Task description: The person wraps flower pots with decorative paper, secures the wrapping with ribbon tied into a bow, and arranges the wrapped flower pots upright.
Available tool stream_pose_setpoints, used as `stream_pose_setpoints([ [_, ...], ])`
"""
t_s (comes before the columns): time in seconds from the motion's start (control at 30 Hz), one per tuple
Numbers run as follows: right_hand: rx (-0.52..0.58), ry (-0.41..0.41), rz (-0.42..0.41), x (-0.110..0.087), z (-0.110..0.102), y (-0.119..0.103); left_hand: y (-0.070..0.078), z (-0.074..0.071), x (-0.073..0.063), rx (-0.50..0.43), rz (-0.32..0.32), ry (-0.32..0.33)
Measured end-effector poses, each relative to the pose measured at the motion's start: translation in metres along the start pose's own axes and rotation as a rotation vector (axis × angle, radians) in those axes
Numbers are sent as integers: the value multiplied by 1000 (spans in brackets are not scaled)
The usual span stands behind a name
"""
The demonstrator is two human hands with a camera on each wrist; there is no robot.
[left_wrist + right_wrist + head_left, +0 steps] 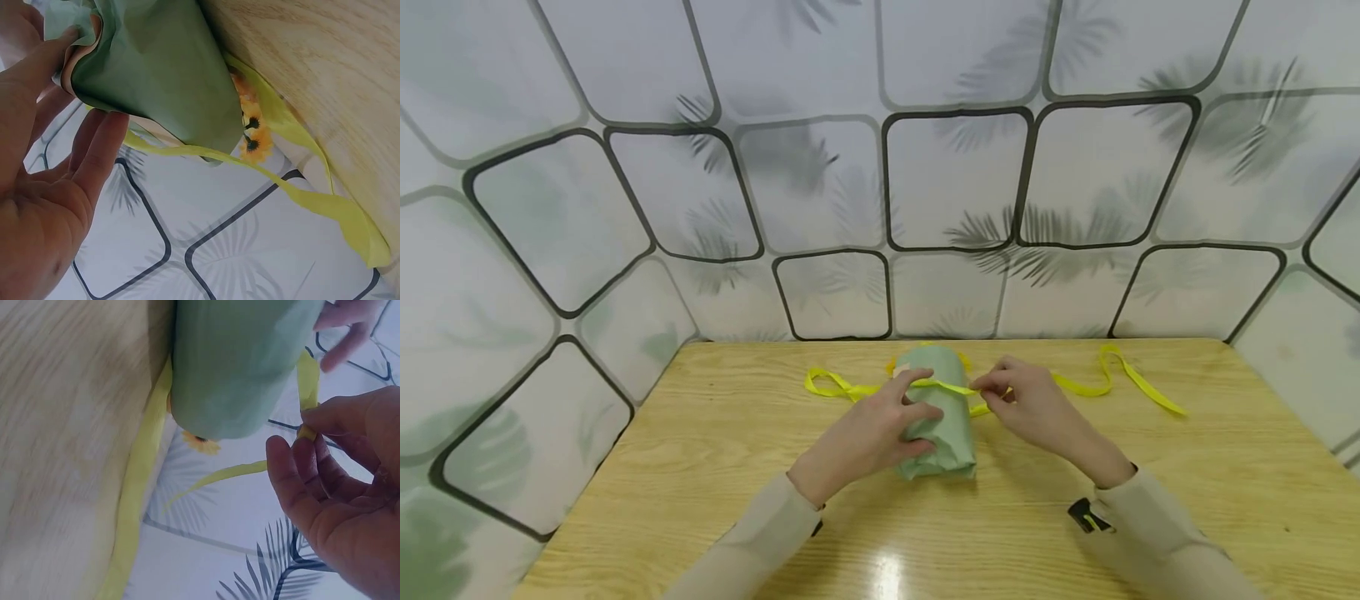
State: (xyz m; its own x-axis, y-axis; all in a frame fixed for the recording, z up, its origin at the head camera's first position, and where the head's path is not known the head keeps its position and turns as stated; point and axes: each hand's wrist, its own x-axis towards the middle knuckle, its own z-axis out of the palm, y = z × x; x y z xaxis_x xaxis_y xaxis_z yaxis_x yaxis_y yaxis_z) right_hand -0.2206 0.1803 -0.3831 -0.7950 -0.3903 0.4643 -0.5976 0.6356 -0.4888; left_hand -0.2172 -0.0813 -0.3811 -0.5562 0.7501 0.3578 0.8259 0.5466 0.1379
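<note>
A bouquet wrapped in pale green paper lies on the table, yellow flowers showing at its far end. My left hand rests over its left side, fingers spread and fairly straight, fingertips on the paper. A yellow ribbon crosses the top of the wrap under the left hand's upper fingers. To the right of the bouquet, my right hand pinches this ribbon between thumb and index finger. In the right wrist view the pinched ribbon runs up toward the wrap. The bouquet's underside is hidden.
A ribbon loop lies on the wooden table left of the bouquet. Another ribbon length trails off to the right. A patterned white backdrop rises at the table's back edge and sides.
</note>
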Motion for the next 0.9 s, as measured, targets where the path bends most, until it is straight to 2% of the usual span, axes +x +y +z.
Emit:
stream_pose_setpoints([
  [0.17,-29,0,-11,-6,-11,1,-1,-2,0,13,3,-25],
  [0.37,-68,3,17,-15,-27,4,-4,-1,-1,30,19,-18],
  [0.53,-80,13,58,-25,-41,14,-5,0,-2,24,19,-14],
  [0.7,-128,38,63,-34,-49,28,-6,-1,-3,4,13,-1],
  [0.9,-162,1,112,-42,-55,40,-7,-1,-3,8,9,-3],
])
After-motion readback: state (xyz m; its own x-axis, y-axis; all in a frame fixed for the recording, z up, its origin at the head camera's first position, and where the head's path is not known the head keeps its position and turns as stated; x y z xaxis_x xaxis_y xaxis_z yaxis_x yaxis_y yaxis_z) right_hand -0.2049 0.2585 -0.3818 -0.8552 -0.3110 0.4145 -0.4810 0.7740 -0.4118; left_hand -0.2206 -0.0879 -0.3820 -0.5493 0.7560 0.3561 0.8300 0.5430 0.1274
